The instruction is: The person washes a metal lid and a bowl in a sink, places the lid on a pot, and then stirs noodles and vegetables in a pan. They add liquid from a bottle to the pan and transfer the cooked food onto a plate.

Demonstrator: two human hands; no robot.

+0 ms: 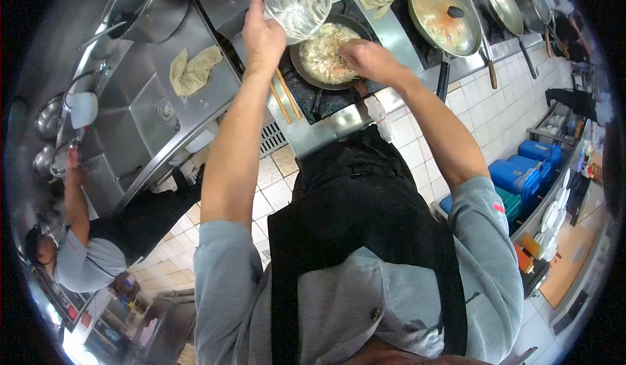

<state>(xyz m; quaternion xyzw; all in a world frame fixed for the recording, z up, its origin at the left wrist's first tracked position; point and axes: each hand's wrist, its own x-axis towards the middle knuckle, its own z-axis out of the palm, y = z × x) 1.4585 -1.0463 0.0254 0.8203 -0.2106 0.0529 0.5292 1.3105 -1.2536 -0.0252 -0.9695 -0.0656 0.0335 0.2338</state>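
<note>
The left hand [263, 36] grips the rim of a tilted metal bowl [300, 3], fingers closed around its edge, above a pan of noodles [328, 53] on the stove [339, 114]. The right hand [368, 58] hovers over the pan's near edge, fingers curled; what it holds cannot be made out.

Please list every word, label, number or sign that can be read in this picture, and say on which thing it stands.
No text can be read in this view.
Red mark on the right sleeve: too small and blurred to read.
Blue crates: no legible label.
Red patches at the lower left: blurred, unreadable.
Metal bowl in the left hand, pan under the right hand: no markings visible.
</note>
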